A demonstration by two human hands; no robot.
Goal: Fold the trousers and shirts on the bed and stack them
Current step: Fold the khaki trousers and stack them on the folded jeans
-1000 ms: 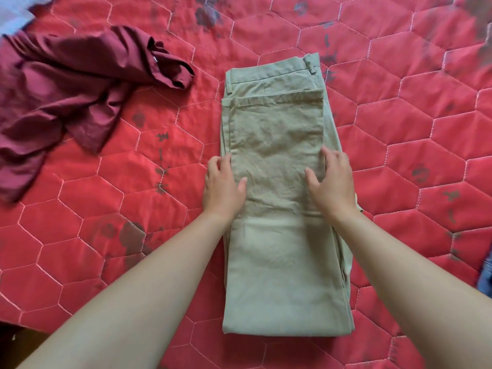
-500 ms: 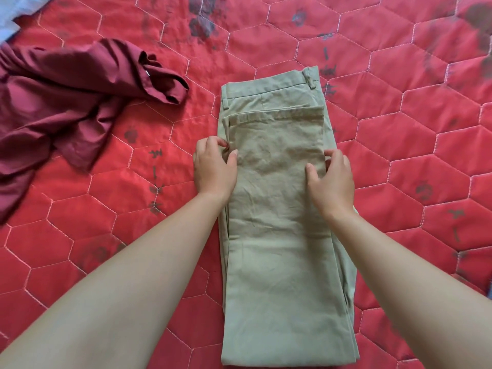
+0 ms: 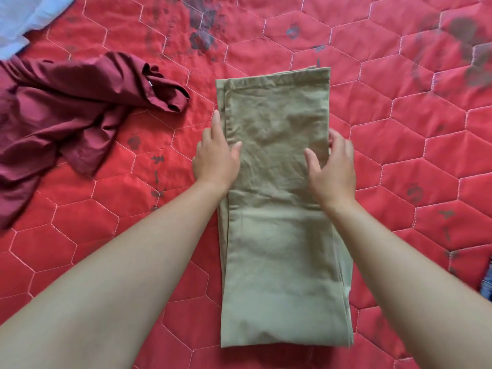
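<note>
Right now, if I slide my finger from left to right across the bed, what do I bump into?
Crumpled maroon shirt → left hand → folded khaki trousers → right hand.

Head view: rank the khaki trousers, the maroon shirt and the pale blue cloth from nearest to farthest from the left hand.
1. khaki trousers: touching the left hand, its thumb lying on them.
2. maroon shirt: crumpled on the quilt to the hand's left, apart from it.
3. pale blue cloth: far off in the view's top-left corner.
</note>
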